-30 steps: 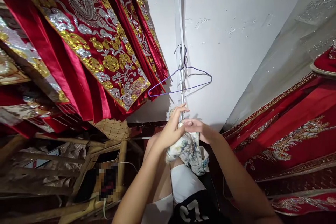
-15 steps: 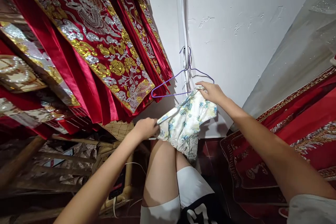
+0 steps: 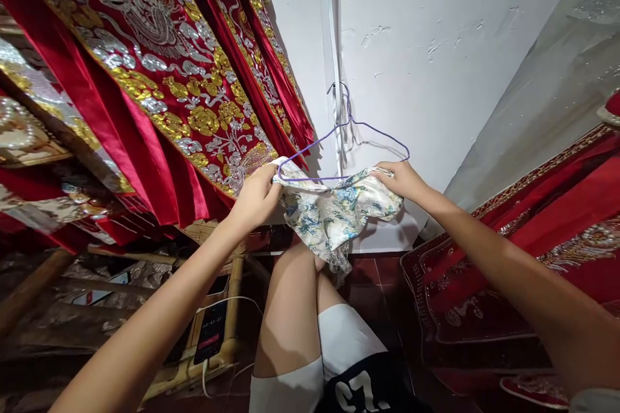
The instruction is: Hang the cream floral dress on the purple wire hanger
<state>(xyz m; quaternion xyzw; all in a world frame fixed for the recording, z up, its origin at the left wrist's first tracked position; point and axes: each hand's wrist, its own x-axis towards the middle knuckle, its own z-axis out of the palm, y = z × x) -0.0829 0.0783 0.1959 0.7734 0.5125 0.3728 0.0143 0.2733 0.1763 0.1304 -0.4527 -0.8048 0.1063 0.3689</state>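
Observation:
A small white garment with a blue and yellow flower print (image 3: 334, 210) hangs stretched between my two hands, just under a purple wire hanger (image 3: 346, 148). The hanger hooks on a white conduit (image 3: 333, 45) on the wall. My left hand (image 3: 255, 197) is closed on the garment's left end, by the hanger's left tip. My right hand (image 3: 400, 179) is closed on the right end, touching the hanger's right corner. The cloth's top edge lies along the hanger's bottom wire.
Red robes with gold and silver embroidery (image 3: 159, 71) hang close at the left. More red embroidered cloth (image 3: 533, 232) lies at the right. A bamboo rack (image 3: 208, 335) with a phone on it stands low left. My knees (image 3: 300, 297) are below the garment.
My left hand rose up and left with the garment's end to the hanger's left tip. The cloth, bunched a second ago, is now spread wide under the hanger.

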